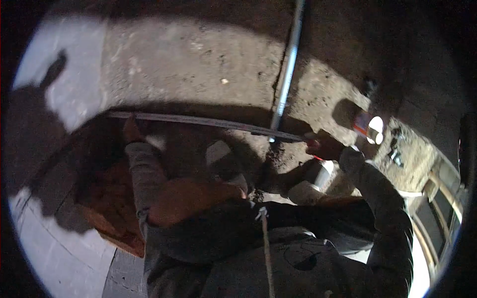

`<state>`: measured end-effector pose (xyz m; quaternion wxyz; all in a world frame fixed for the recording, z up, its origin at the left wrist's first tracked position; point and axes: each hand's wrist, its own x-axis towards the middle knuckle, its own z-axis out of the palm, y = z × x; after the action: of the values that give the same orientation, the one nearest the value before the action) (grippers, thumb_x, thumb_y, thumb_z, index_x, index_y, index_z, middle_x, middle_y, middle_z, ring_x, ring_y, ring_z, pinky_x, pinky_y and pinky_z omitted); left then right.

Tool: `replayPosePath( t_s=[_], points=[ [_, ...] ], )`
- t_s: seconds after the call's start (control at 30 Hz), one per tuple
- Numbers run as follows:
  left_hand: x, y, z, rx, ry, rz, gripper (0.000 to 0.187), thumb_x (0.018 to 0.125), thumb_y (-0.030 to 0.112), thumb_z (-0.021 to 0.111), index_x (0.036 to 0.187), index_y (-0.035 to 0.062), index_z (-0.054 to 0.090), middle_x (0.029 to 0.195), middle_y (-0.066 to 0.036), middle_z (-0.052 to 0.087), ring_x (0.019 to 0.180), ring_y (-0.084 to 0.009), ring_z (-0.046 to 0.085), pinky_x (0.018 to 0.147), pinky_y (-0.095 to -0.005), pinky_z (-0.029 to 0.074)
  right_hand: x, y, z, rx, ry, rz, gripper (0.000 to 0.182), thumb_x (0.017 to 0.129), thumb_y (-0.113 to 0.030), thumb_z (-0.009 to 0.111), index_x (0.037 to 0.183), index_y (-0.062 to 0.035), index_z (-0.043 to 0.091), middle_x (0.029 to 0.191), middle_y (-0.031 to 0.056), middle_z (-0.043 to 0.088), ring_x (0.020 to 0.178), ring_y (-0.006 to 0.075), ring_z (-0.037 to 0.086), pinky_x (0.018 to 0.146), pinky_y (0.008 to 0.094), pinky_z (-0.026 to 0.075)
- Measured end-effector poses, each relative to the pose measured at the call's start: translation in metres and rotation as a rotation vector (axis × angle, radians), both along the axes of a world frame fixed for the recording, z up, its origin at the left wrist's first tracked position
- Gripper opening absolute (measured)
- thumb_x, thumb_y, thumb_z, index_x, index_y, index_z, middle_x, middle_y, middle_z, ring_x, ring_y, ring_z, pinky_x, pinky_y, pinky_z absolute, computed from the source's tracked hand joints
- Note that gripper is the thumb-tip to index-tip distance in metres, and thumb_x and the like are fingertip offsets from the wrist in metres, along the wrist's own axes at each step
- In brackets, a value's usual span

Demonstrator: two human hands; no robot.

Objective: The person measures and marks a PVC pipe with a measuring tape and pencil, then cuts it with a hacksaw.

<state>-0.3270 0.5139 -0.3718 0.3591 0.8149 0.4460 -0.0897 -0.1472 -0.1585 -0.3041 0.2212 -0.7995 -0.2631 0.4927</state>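
Note:
A long thin strip [198, 120], straight and pale, runs across the dim ground in front of me. My left hand [131, 131] is at its left end, with the fingers closed on it. My right hand [325, 146] grips the other end, partly in shadow; something red shows by the fingers. Near its right end the strip meets the lower end of a shiny metal pipe [290, 59], which runs away from me. Whether the two touch cannot be made out.
A cup-like container [368, 128] with a white top stands right of my right hand. A reddish-brown block [117, 203] lies at the lower left. Curved pale bars [439, 213] are at the right edge. My shoes [320, 174] are below the strip.

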Motion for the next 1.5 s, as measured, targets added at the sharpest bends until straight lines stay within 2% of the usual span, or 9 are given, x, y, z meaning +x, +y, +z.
replayPosePath(
  t_s=[0.03,0.17,0.57,0.77,0.97,1.07,1.2,1.33,1.5],
  points=[
    [0.003,0.003,-0.007,-0.392,-0.313,0.605,0.048,0.083,0.036,0.060,0.124,0.0118,0.053,0.121,-0.016,0.055,0.103,-0.0332,0.055,0.087,-0.0447,0.048,-0.001,-0.002,0.004,-0.025,0.000,-0.016,0.046,0.075,-0.041,0.067,0.112,-0.0169,0.057,0.085,0.0157,0.052,0.087,0.0353,0.050,0.073,0.0459,0.042],
    [0.023,-0.027,0.017,-0.369,-0.332,0.802,0.041,0.087,0.031,0.055,0.121,0.0093,0.055,0.121,-0.011,0.055,0.100,-0.0269,0.056,0.083,-0.0379,0.050,0.007,0.020,0.024,-0.092,0.008,0.028,0.048,0.075,-0.044,0.066,0.114,-0.0165,0.056,0.088,0.0151,0.052,0.085,0.0340,0.052,0.075,0.0437,0.043],
    [0.006,0.013,-0.021,-0.342,-0.217,0.731,0.034,0.088,0.028,0.054,0.114,0.0057,0.061,0.101,-0.008,0.063,0.084,-0.0195,0.058,0.070,-0.0324,0.051,-0.004,0.017,0.013,-0.144,-0.019,0.044,0.046,0.076,-0.038,0.068,0.112,-0.0112,0.057,0.087,0.0132,0.053,0.086,0.0300,0.052,0.077,0.0423,0.043],
    [-0.036,0.069,-0.081,0.077,-0.036,0.186,0.033,0.092,0.032,0.050,0.113,0.0090,0.062,0.096,-0.007,0.064,0.073,-0.0159,0.058,0.065,-0.0296,0.049,0.002,0.023,0.018,-0.220,0.037,0.078,0.040,0.075,-0.038,0.068,0.103,-0.0112,0.058,0.087,0.0142,0.052,0.085,0.0304,0.052,0.076,0.0423,0.042],
    [-0.047,0.066,-0.068,1.152,0.132,-0.790,0.036,0.089,0.035,0.054,0.113,0.0103,0.063,0.101,-0.009,0.065,0.075,-0.0193,0.060,0.069,-0.0323,0.050,0.003,0.021,0.017,-0.144,0.045,0.076,0.041,0.075,-0.041,0.067,0.103,-0.0121,0.058,0.088,0.0153,0.053,0.084,0.0327,0.052,0.074,0.0446,0.042],
    [-0.003,0.024,-0.027,0.678,0.328,-0.540,0.039,0.085,0.036,0.056,0.114,0.0116,0.062,0.105,-0.010,0.065,0.090,-0.0278,0.061,0.079,-0.0395,0.050,0.002,0.017,0.018,-0.150,0.029,0.050,0.042,0.076,-0.045,0.065,0.102,-0.0138,0.056,0.092,0.0190,0.052,0.088,0.0357,0.052,0.075,0.0462,0.042],
    [-0.017,0.025,-0.024,0.684,0.480,-0.664,0.046,0.086,0.036,0.053,0.127,0.0156,0.051,0.121,-0.011,0.056,0.114,-0.0280,0.052,0.098,-0.0406,0.041,0.004,0.010,-0.003,-0.009,0.067,0.112,0.044,0.072,-0.040,0.070,0.099,-0.0095,0.055,0.084,0.0183,0.052,0.080,0.0371,0.052,0.068,0.0469,0.042],
    [-0.001,-0.002,-0.003,0.668,0.372,-0.411,0.029,0.090,0.029,0.050,0.114,0.0131,0.058,0.111,-0.013,0.059,0.103,-0.0269,0.057,0.087,-0.0423,0.047,-0.008,-0.013,-0.022,0.051,0.025,0.100,0.051,0.070,-0.035,0.073,0.111,-0.0095,0.056,0.091,0.0181,0.053,0.082,0.0365,0.053,0.072,0.0450,0.043],
    [0.016,-0.021,-0.011,-0.399,-0.534,0.805,0.030,0.083,0.030,0.061,0.103,0.0072,0.060,0.097,-0.009,0.058,0.083,-0.0271,0.055,0.074,-0.0430,0.050,0.002,0.013,0.012,0.041,0.108,0.013,0.041,0.070,-0.029,0.073,0.102,-0.0082,0.062,0.091,0.0153,0.055,0.086,0.0312,0.055,0.079,0.0422,0.044]
  ],
)
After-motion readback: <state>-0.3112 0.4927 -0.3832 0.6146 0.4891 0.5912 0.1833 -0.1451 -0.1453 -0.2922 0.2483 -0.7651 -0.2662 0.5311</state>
